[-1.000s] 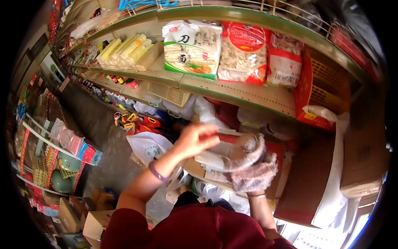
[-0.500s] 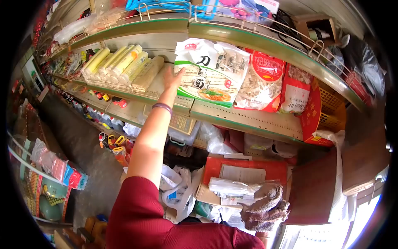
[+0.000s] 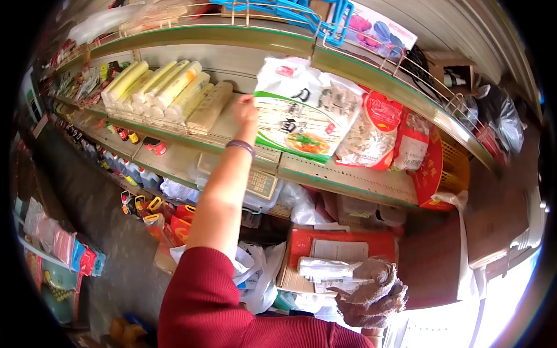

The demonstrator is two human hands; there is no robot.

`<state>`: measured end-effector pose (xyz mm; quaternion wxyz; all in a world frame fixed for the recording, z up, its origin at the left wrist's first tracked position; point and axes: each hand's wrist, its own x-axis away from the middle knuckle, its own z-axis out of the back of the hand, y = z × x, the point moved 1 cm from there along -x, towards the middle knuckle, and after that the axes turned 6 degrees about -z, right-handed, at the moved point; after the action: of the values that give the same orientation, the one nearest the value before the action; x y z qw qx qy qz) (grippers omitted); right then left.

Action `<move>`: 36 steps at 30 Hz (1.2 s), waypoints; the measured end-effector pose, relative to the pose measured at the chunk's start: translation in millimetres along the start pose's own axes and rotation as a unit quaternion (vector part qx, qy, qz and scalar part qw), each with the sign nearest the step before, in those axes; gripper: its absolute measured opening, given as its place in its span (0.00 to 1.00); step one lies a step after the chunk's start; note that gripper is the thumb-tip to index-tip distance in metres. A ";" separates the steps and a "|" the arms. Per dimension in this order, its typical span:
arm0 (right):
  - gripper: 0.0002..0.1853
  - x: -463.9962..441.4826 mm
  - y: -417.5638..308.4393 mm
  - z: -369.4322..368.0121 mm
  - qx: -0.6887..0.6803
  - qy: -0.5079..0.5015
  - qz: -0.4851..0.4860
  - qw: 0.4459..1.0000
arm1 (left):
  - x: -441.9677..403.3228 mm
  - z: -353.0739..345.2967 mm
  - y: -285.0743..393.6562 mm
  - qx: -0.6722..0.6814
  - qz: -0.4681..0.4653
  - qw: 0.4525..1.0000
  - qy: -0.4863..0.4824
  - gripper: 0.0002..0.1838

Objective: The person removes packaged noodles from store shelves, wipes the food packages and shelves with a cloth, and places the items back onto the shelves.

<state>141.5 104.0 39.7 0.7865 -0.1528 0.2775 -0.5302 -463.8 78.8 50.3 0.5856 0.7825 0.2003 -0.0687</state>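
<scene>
At the shelf [image 3: 361,182], left fingers [image 3: 247,104] clamp the noodle bag [image 3: 304,110]; cloth [image 3: 373,297] hides right fingers, whose state I cannot tell.

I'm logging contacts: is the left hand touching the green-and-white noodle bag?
Touching: the head view shows the left hand pinching the left edge of the noodle bag.

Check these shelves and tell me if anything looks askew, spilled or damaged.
Only the noodle bag looks slightly out of line: it partly covers the red bag beside it. The left hand grips its left edge, which may explain that. I see no spills or tears.
</scene>
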 end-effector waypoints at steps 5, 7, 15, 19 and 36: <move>0.38 6.1 7.4 10.9 0.030 0.001 -0.031 0.999 | -90.5 35.4 8.3 0.309 -0.126 0.942 -0.015 0.09; 0.39 4.1 3.9 13.5 0.041 -0.013 -0.043 0.998 | -121.5 57.1 58.0 0.058 -0.123 0.990 -0.034 0.05; 0.37 -7.2 -27.0 2.7 0.073 0.046 0.142 0.986 | -27.0 14.2 30.6 -0.128 -0.085 0.962 -0.226 0.24; 0.39 -3.4 -0.3 0.4 0.060 0.025 0.077 0.995 | -31.4 -13.3 9.3 -0.107 -0.077 0.981 -0.143 0.14; 0.39 -7.6 3.2 23.1 0.132 0.057 0.151 0.978 | -184.5 79.3 -56.3 0.042 -0.063 0.997 -0.006 0.06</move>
<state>155.5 111.0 58.5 0.8536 0.0263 0.2690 -0.4453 -643.8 -25.9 39.3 0.5477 0.7918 0.2426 -0.1189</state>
